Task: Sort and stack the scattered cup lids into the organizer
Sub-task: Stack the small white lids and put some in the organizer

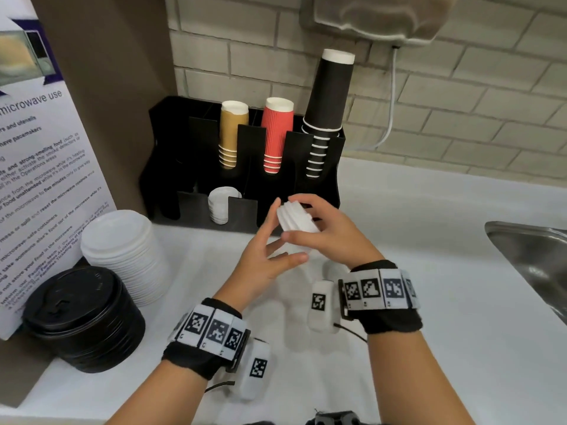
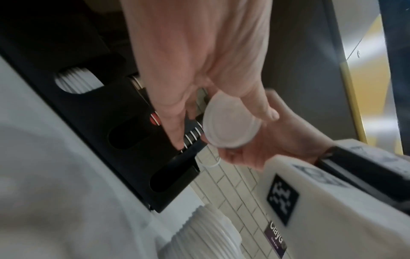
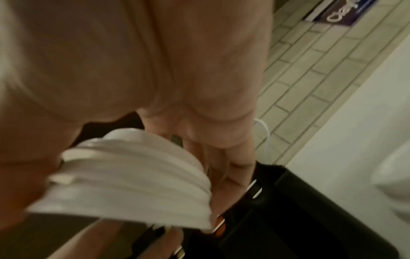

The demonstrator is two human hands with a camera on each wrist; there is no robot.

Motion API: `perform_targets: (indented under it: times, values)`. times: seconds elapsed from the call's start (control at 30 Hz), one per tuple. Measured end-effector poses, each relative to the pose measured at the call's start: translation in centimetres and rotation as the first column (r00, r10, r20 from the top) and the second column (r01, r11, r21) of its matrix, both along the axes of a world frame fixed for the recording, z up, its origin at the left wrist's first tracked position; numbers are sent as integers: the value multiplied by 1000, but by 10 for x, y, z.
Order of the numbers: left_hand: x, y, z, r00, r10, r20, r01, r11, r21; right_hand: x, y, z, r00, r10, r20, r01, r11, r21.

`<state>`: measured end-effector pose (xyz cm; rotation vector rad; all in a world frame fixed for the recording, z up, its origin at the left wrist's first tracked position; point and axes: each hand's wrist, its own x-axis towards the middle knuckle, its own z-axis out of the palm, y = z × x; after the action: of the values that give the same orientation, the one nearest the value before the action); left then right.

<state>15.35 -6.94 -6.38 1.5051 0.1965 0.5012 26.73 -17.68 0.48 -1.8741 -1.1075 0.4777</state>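
Item: small white lid stack. Being gripped on its edges by the right hand, whose fingers are curling over the top while the thumb is pressing from below; the stack is lying tilted on its side, above the white surface and just in front of the black organizer.

Item: left hand. Hovering just beside the stack, its fingers spreading wide and straight, one fingertip reaching up beside the stack's left face; whether it is touching cannot be told. It is gripping nothing.

Item: organizer. Standing against the brick wall, holding upside-down stacks of tan cups, red cups and black cups in its rear slots. A stack of small white lids is sitting in a front compartment, left of the hands.

Item: large white lids. Standing stacked on the surface at left, well apart from the hands.

Item: black lids. Standing stacked just in front of the large white lids.

Item: metal sink. Showing at the right edge.
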Motion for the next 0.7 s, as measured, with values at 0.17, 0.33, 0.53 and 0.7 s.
perform_targets:
  times: [0.17, 0.33, 0.53, 0.7]
  values:
    - [-3, 5, 0, 984, 131, 123, -128, 991, -28, -9, 7, -5, 989, 78, -124, -79, 997, -6]
    - [-12, 16, 3, 992, 96, 81, -99, 995, 33, -1, -2, 5, 970, 151, -188, -147, 989, 32]
    - [-13, 12, 8, 984, 157, 85, -158, 987, 4, -1, -1, 8, 956, 185, -227, -160, 979, 124]
    - [-17, 17, 12, 988, 137, 67, -139, 990, 15, -4, 1, 9, 948, 235, -215, -206, 967, 147]
